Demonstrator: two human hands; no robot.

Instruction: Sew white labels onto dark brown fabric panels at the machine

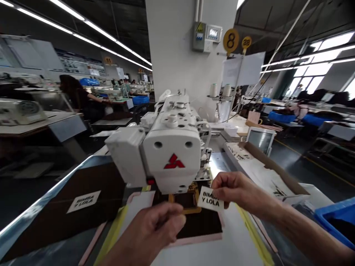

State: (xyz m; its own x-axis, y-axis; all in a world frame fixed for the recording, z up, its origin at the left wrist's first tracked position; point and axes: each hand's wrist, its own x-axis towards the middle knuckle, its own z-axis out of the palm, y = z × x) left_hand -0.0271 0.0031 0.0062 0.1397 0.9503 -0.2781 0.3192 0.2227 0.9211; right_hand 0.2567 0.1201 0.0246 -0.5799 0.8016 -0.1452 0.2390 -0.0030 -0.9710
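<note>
White rectangular label (210, 198), black print BIMBA Y LOLA, lying flat, one end tucked under the fingers, held up in front of the sewing head, above a dark panel. Right hand (240, 191) pinches it narrow between thumb and fingers. Left hand (155, 225) curled just beside it, close to a yellow clamp frame (191, 210); can't tell if it holds anything. Above them, white industrial sewing machine head (172, 147), red three-diamond logo. On the dark panel (105, 192) to the left, a matching label (83, 201). Right side: cardboard tray (266, 173) of white printed pieces, blue plastic bin (335, 218). Co-worker (74, 98) at a far machine
</note>
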